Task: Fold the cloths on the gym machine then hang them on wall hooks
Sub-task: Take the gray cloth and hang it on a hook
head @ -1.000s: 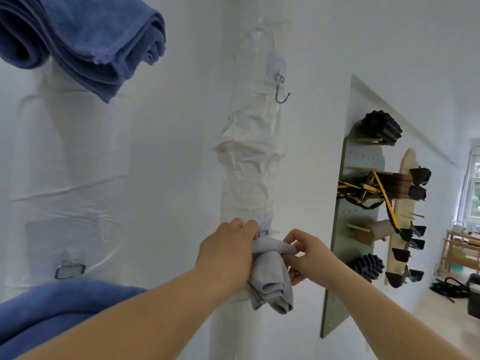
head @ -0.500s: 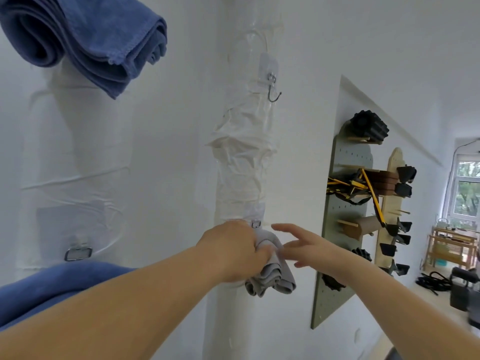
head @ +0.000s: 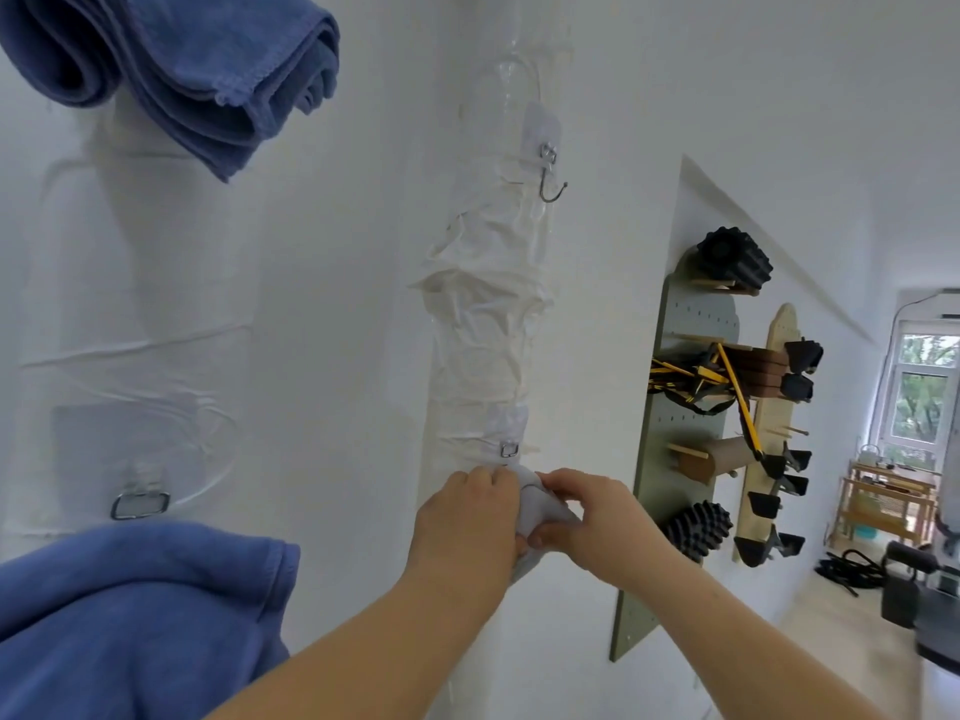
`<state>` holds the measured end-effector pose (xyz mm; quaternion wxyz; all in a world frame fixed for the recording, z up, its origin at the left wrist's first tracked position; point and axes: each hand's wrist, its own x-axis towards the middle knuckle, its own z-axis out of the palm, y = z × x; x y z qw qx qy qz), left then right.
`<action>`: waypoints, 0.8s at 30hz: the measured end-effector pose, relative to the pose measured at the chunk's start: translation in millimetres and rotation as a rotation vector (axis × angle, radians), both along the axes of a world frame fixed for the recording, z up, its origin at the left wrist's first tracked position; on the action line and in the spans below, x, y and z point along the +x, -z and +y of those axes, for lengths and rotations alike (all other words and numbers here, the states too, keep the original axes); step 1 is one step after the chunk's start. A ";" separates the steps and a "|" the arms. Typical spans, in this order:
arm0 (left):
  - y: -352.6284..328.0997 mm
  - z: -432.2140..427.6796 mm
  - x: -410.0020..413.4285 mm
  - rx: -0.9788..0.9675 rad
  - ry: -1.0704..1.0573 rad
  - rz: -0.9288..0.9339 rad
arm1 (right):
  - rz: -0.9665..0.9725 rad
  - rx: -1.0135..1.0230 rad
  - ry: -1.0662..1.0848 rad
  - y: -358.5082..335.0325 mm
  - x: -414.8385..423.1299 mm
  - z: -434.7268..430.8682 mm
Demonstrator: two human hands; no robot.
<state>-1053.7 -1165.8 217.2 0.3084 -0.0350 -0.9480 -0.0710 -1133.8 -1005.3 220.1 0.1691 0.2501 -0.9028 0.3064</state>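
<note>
The grey cloth (head: 534,504) was bunched between both hands against the white wall, just under the lower hook (head: 509,450), of which only the metal bracket showed. The L hand (head: 470,517) had its fingers curled round the cloth from the left. The R hand (head: 589,517) pinched a fold w/ thumb and fingertips from the right. Whether the cloth was already caught on the hook I could not tell, because the hands covered that part. In my judgement the step was the hanging itself. To do it well, the L hand should keep the folds together so the bundle does not open. The R hand should lead a thick edge, not a single layer, over the hook. The hook sat on a clear sticky pad over wrinkled film, so prob. it would not bear a hard pull: press toward the wall, not down. Let go w/ the R hand first, then the L, watching for slip. The top towel (head: 171,70) and low towel (head: 130,615) hung at the left, and the upper hook (head: 550,185) was free.
</note>
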 end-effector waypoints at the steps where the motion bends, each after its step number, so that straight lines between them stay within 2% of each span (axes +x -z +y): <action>1: 1.5 1.8 -1.5 -0.011 -0.012 -0.002 | 0.006 -0.052 -0.001 5.2 -1.2 -0.8; 4: 5.0 4.7 -2.3 -0.014 -0.023 -0.032 | -0.031 -0.155 -0.037 15.5 2.6 -2.2; 9: 1.5 2.4 7.8 0.048 0.008 -0.067 | -0.156 -0.026 -0.139 8.8 7.1 6.5; 12: -2.4 -2.0 15.9 0.053 0.044 -0.066 | -0.249 -0.026 -0.173 -3.1 11.3 11.6; 17: -4.2 -6.7 20.2 0.052 0.076 -0.063 | -0.122 0.047 -0.159 -7.7 13.4 9.1; 24: -3.2 -2.9 13.4 0.053 0.057 -0.091 | -0.136 -0.101 -0.153 19.7 -0.5 3.5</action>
